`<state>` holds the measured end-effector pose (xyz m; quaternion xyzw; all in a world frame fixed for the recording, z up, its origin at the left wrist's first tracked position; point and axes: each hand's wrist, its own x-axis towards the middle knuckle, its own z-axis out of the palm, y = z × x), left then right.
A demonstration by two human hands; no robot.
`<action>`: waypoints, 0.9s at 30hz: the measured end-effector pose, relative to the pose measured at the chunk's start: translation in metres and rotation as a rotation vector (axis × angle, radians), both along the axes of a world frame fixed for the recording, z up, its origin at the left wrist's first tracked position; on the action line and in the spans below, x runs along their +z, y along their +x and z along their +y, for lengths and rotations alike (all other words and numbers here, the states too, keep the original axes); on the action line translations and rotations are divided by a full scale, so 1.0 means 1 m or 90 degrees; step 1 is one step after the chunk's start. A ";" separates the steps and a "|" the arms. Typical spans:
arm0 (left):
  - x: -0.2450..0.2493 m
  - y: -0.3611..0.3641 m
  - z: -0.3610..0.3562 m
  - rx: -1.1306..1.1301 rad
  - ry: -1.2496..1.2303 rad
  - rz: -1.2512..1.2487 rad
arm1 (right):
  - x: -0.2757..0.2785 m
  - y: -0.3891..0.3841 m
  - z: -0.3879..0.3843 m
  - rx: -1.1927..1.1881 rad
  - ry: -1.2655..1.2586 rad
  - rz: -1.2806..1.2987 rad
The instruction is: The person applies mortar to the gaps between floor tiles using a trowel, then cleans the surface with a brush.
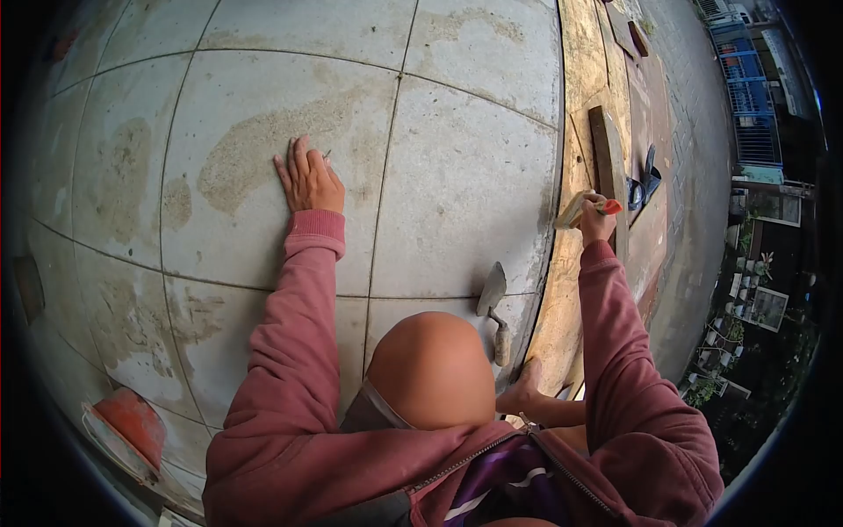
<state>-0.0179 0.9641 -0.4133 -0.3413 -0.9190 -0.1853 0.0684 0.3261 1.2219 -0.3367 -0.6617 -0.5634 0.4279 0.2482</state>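
My left hand point(312, 183) lies palm down on a grey floor tile point(272, 75), fingers stretched out, at the edge of a rough sandy stain. A small thin bit shows by its thumb side, too small to name. My right hand point(599, 227) is closed round a paintbrush point(572, 211) with a red handle end, over the wooden boards along the tile edge. Between my knee and the boards, a pointing trowel point(493, 290) rests on the tiles, its handle toward me.
A dark wood strip point(606, 154) lies beyond my right hand, with dark sandals point(648, 180) beside it. An orange-red bucket point(132, 426) is at lower left. Past the boards runs a paved lane point(694, 176), with potted plants and a blue fence point(746, 97) on its far side.
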 end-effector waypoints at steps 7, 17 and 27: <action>-0.001 -0.004 0.000 -0.002 -0.020 0.035 | 0.027 -0.236 -0.108 0.429 0.039 0.339; 0.004 0.014 0.000 0.020 -0.081 0.031 | 0.022 -0.098 0.046 0.128 0.050 0.000; 0.019 0.002 0.008 0.014 -0.111 -0.007 | -0.013 -0.292 0.023 0.470 0.138 -0.077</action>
